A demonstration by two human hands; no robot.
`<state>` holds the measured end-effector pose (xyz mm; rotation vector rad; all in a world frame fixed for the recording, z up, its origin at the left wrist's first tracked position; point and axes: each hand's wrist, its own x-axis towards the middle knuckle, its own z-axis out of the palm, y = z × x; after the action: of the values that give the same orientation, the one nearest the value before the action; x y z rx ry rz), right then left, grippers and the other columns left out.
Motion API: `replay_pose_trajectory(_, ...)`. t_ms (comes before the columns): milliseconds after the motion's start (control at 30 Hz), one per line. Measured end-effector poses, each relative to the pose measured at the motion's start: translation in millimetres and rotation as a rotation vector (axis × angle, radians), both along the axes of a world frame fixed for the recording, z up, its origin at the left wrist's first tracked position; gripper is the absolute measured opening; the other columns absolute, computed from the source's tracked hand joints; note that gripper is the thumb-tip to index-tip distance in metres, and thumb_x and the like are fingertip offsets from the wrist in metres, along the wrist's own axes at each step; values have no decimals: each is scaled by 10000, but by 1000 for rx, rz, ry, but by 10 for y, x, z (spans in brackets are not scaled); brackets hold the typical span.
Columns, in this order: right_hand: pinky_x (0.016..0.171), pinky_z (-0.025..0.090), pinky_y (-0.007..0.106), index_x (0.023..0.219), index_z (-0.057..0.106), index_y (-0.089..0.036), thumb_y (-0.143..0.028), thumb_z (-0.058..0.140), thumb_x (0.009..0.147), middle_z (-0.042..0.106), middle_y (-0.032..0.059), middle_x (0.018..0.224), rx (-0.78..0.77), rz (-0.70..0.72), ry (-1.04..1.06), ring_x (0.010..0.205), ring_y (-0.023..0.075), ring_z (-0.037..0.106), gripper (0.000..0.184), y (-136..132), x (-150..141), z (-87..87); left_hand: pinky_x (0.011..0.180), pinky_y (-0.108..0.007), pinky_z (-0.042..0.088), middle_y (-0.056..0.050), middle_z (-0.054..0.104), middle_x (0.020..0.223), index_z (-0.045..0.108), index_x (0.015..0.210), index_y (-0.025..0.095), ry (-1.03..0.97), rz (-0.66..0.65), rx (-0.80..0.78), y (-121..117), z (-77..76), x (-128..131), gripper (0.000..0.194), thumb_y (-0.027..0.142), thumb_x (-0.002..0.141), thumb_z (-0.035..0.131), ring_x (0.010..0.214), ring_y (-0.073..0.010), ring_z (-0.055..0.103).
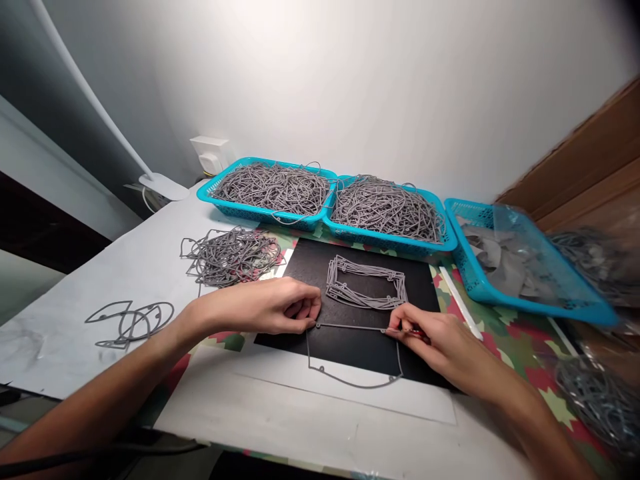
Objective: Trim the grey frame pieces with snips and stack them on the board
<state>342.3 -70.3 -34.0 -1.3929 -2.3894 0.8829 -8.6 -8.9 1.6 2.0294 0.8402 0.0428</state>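
Observation:
A thin grey frame-shaped gasket (pixel 352 327) with small round tabs is stretched between my two hands. My left hand (pixel 287 307) pinches its upper left corner, thumb and forefinger together. At its upper right corner, the fingers of my right hand (pixel 425 331) are closed on the gasket. Something small and red shows in that hand, mostly hidden by the fingers. The gasket's curved lower side hangs over the front edge of a black mat (pixel 280 337). Just beyond my hands, a neat stack of similar gaskets (pixel 340 293) lies on the mat.
Two blue baskets (pixel 250 212) (pixel 390 245) heaped with grey gaskets stand against the wall. Another blue basket (pixel 465 287) at right holds grey scraps. A tangled gasket pile (pixel 235 257) and several loose gaskets (pixel 133 323) lie left. Plastic bags (pixel 595 393) and cardboard (pixel 590 147) flank the right.

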Motion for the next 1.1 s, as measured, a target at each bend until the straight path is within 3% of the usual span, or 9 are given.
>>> replay_pose_trajectory(267,665,442,286,1076,636,-281,-237,496,1127,710,-28,858,94,-38,-14,692,171,651,155,32,67,9,640,-273,385,-7,678,897,664,1011,222,11,68,245,11,-34,12,163,328,1093,570,719,-166,552)
replay_pose_trajectory(567,683,459,275,1096,662,-283,-287,563,1112,682,-32,841,17,-88,17,740,175,669,101,21,65,16,625,-282,379,-1,716,905,694,1028,236,-34,92,251,17,-128,27,237,445,1120,632,687,-165,574)
replay_pose_trajectory(733,658,419,273,1065,646,-286,-219,580,1087,657,-50,778,10,-52,-45,684,175,606,97,27,97,36,650,-281,393,-5,710,903,680,997,229,16,51,212,14,-137,41,234,397,1136,593,716,-171,587)
replay_pose_trajectory(867,688,420,284,1079,621,-288,-158,525,1097,688,-44,855,-2,-15,-62,715,172,613,163,20,99,41,674,-286,403,-10,703,929,661,986,231,23,59,246,-5,-100,43,234,391,1139,585,740,-174,596)
replay_pose_trajectory(1100,670,462,287,1056,631,-281,-360,558,1185,706,-24,882,29,-67,53,720,172,607,168,-3,106,86,704,-263,462,-9,732,981,675,1073,230,-114,96,198,6,-119,-11,177,360,1153,586,787,-157,606)
